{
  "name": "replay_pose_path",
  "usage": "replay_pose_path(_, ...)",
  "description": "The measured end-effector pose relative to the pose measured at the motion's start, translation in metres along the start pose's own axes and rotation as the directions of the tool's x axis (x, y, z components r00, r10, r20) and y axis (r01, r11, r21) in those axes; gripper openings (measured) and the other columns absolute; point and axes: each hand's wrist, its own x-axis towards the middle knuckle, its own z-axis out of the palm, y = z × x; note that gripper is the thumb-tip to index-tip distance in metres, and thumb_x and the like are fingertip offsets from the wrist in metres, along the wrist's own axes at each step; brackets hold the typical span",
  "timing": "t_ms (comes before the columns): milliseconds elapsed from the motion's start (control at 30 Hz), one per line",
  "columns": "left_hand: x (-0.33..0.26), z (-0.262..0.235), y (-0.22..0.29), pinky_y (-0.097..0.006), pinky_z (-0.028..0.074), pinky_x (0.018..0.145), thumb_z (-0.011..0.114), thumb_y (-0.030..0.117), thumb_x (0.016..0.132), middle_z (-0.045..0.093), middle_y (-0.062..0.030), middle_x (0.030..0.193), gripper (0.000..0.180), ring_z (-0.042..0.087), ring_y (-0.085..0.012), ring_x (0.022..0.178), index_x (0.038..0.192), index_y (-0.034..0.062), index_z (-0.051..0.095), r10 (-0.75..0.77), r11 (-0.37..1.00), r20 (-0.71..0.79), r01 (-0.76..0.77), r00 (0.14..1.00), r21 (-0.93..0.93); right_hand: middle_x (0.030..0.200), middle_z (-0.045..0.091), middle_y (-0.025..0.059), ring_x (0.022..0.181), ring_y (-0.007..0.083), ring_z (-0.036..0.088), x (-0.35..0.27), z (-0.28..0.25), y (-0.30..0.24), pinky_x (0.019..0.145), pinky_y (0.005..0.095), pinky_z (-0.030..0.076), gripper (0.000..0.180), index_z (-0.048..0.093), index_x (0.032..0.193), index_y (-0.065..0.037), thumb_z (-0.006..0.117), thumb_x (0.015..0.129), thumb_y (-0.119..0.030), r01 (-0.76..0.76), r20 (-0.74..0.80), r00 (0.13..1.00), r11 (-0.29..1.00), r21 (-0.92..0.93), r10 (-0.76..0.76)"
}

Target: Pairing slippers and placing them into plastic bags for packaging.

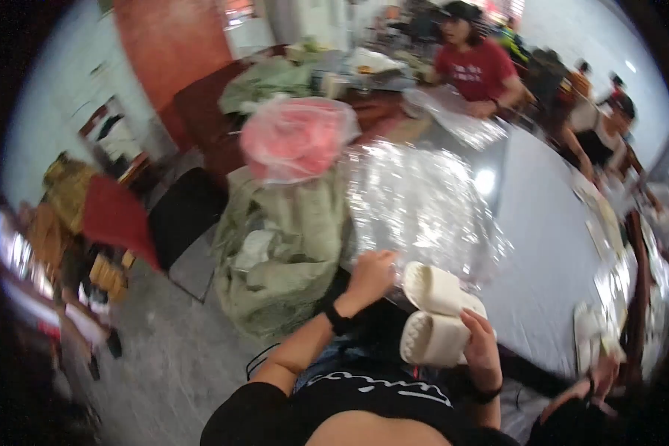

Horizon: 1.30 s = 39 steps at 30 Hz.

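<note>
Single head cam, fisheye, looks down and fwd from wearer's head; hands close at bottom centre, counter runs far right.

A clear plastic bag lies crinkled at centre table, with a pink-filled clear bag at its ten o'clock.

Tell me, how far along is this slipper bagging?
Done: nothing bagged shows near this person. In hand: the right hand holds a pair of white slippers, soles outward, while the left hand grips the clear plastic bag on the grey table. Left: the pair is still outside the bag.
</note>
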Motion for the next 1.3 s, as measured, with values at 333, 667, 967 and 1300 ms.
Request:
replay_pose_path(333, -0.016, -0.013, 0.011, -0.036, 0.038, 0.085, 0.054, 0.0, 0.07, 0.046, -0.0095, 0.125, 0.055, 0.047, -0.0269, 0.098, 0.124, 0.0001, 0.045, 0.102, 0.992, 0.0, -0.102, 0.995, 0.076, 0.113, 0.056, 0.0154, 0.1, 0.0242, 0.056, 0.03, 0.007, -0.018, 0.087, 0.0349, 0.044, 0.037, 0.048, 0.116, 0.004, 0.046, 0.089, -0.021, -0.561, 0.437, 0.811, 0.305, 0.769, 0.389)
replay_pose_path(667, -0.022, -0.01, 0.022, -0.047, 0.027, 0.097, 0.053, 0.002, 0.073, 0.044, -0.0057, 0.132, 0.047, 0.044, -0.0282, 0.11, 0.119, 0.0086, 0.054, 0.328, 0.939, -0.1, -0.336, 0.939, -0.073, 0.092, 0.057, 0.0074, 0.082, 0.0197, 0.055, 0.06, 0.036, 0.007, 0.071, 0.0331, 0.045, 0.038, 0.045, 0.12, -0.001, 0.046, 0.087, -0.02, -0.406, 0.362, 0.806, -0.008, 0.914, 0.468)
replay_pose_path(967, -0.028, -0.01, 0.051, -0.05, 0.023, 0.104, 0.047, -0.011, 0.064, 0.049, -0.0053, 0.121, 0.047, 0.037, -0.0334, 0.119, 0.11, -0.0016, 0.057, 0.37, 0.856, -0.077, -0.372, 0.926, -0.36, 0.115, 0.051, 0.0109, 0.097, 0.0218, 0.053, 0.072, 0.068, 0.026, 0.084, 0.0333, 0.043, 0.047, 0.039, 0.126, -0.01, 0.044, 0.08, 0.001, -0.151, 0.205, 0.93, -0.191, 0.97, 0.306)
replay_pose_path(1300, -0.039, 0.011, 0.027, -0.032, 0.034, 0.098, 0.041, -0.008, 0.083, 0.033, -0.0188, 0.137, 0.057, 0.037, -0.0271, 0.123, 0.138, 0.0027, 0.027, -0.074, 0.818, 0.115, 0.126, 0.991, -0.562, 0.095, 0.055, 0.0002, 0.081, 0.0113, 0.054, 0.104, 0.092, -0.009, 0.09, 0.0352, 0.038, 0.026, 0.046, 0.116, -0.013, 0.046, 0.09, -0.015, -0.014, 0.124, 0.896, -0.252, 0.968, 0.427)
